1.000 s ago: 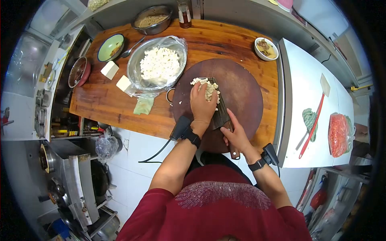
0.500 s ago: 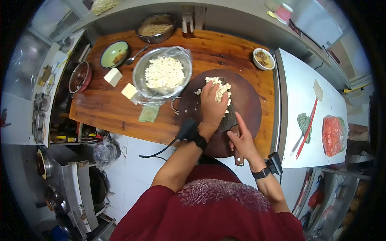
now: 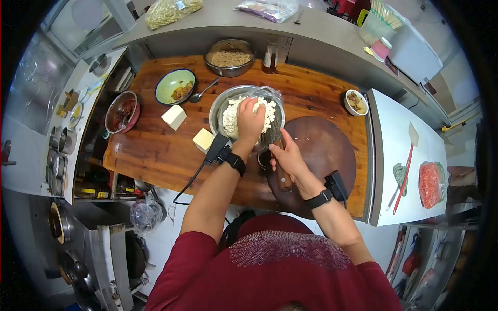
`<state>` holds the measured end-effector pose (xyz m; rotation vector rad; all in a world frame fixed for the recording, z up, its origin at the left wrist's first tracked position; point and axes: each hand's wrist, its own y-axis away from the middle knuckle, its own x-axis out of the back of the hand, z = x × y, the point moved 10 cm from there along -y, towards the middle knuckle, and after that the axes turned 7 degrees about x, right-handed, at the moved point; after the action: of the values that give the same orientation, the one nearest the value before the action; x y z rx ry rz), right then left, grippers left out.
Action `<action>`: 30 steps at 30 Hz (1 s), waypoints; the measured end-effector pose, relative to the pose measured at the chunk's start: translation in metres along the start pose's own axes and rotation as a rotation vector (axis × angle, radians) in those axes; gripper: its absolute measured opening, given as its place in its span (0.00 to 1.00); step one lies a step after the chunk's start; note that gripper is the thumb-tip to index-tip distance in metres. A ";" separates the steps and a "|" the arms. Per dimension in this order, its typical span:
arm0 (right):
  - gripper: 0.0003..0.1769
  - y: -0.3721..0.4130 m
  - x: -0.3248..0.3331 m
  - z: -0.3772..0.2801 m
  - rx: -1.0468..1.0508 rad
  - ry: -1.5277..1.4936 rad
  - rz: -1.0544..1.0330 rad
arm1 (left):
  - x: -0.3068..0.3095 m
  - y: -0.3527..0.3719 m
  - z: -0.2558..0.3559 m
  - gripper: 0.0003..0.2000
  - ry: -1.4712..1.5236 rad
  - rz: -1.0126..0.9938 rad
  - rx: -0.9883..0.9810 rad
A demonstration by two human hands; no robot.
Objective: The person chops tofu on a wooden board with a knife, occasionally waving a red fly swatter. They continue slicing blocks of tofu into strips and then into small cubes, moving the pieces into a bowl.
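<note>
cleaver (image 3: 283,178), gripped by right hand (image 3: 289,159), moved to bowl (image 3: 214,111); left hand (image 3: 251,124) spread over cubes (image 3: 230,117).

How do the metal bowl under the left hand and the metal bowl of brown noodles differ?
The near bowl looks wider than the noodle bowl. The near bowl holds white cubes and has clear plastic on it; the noodle bowl holds brown noodles, with no plastic visible. Both are round, upright and metal.

Your shirt (image 3: 311,285) is dark red, silvery dots fanned across; your cubes (image 3: 231,118) white, knife handle (image 3: 283,179) brown, round board (image 3: 327,155) maroon-brown, wrist straps (image 3: 318,199) black.
</note>
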<state>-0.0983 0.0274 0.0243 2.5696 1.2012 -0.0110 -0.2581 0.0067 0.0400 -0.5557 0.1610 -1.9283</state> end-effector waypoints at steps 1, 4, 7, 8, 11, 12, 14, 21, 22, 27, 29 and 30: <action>0.37 -0.006 -0.005 0.005 -0.024 -0.018 0.024 | 0.002 0.000 0.006 0.16 -0.077 -0.026 -0.079; 0.37 -0.015 -0.018 0.008 -0.032 -0.010 0.030 | -0.001 0.007 0.019 0.15 -0.157 -0.159 -0.242; 0.38 -0.012 -0.023 0.006 -0.044 0.004 0.069 | -0.006 0.004 0.019 0.13 -0.219 -0.228 -0.340; 0.37 -0.011 -0.023 0.007 -0.046 0.006 0.063 | -0.008 0.001 0.017 0.12 -0.191 -0.264 -0.349; 0.37 0.002 -0.020 0.002 -0.060 0.019 0.076 | -0.007 -0.004 0.010 0.10 -0.159 -0.306 -0.391; 0.37 0.008 -0.018 0.000 -0.058 0.026 0.077 | -0.008 -0.008 0.002 0.10 -0.158 -0.320 -0.370; 0.37 0.018 -0.011 0.002 -0.060 0.050 0.076 | -0.008 -0.013 -0.010 0.10 -0.198 -0.312 -0.354; 0.37 0.037 -0.006 -0.010 -0.031 0.187 0.084 | -0.008 -0.006 0.043 0.13 -0.149 -0.339 -0.492; 0.37 0.039 -0.010 -0.010 -0.045 0.196 0.070 | -0.016 0.007 0.062 0.16 -0.154 -0.437 -0.598; 0.37 0.054 -0.013 -0.014 -0.039 0.206 0.059 | -0.029 -0.005 0.042 0.19 -0.242 -0.401 -0.505; 0.37 0.064 -0.011 -0.014 -0.045 0.185 0.042 | -0.024 -0.017 0.021 0.18 -0.255 -0.384 -0.442; 0.37 0.069 -0.010 -0.014 -0.045 0.183 0.045 | -0.021 -0.022 0.012 0.18 -0.271 -0.355 -0.422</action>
<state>-0.0544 -0.0181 0.0573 2.6029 1.1902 0.2628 -0.2640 0.0359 0.0521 -1.1859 0.3154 -2.1458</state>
